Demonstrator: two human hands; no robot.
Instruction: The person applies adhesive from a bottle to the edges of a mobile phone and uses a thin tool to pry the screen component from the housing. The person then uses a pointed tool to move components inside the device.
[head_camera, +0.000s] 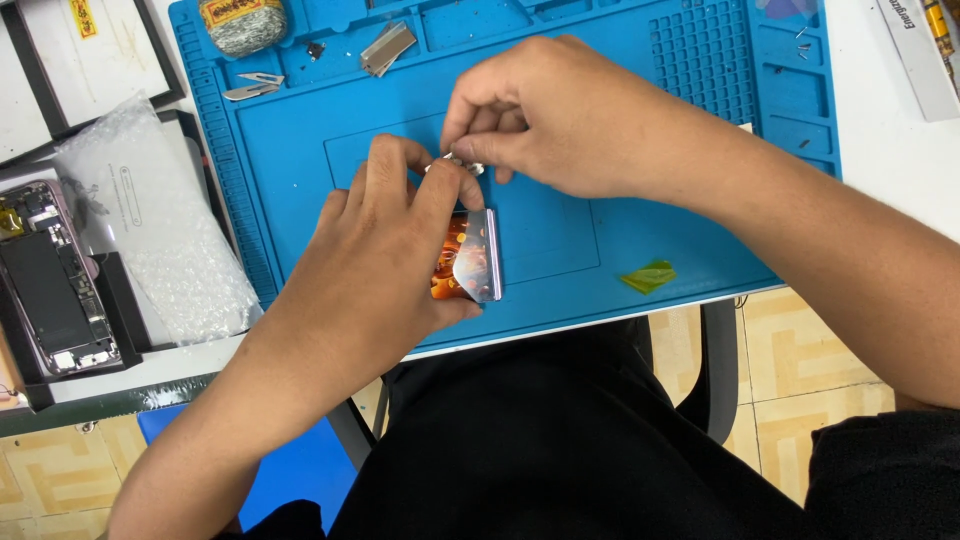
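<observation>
Hands are meeting over the middle of the blue silicone work mat (560, 240), which is lying on the white tabletop (890, 150) and reaching its near edge. Left hand (385, 255) is wrapping around a smartphone (472, 258), fingers curled over its top, thumb pressing its near side; the phone is showing an orange picture on the screen and a silver-lilac frame edge facing right. It is sitting near the mat's near edge, left of centre. Right hand (545, 120) is coming in from the right, thumb and forefinger pressed together, pinching a small metal part (462, 163) right at the phone's far end, touching the left forefinger. Can't tell what the part is, too small.

On the mat's far-left corner: a wrapped roll (243, 24), a pair of metal tweezers (252, 87) and a flat metal blade (385, 47), all well apart from the hands. A green scrap of film (648, 276) is lying near the mat's near-right edge.

Left of the mat, a bubble-wrap bag (160, 230) is lying on the tabletop, and by the tabletop's left edge an opened phone (50, 280) is sitting with its internals exposed.
</observation>
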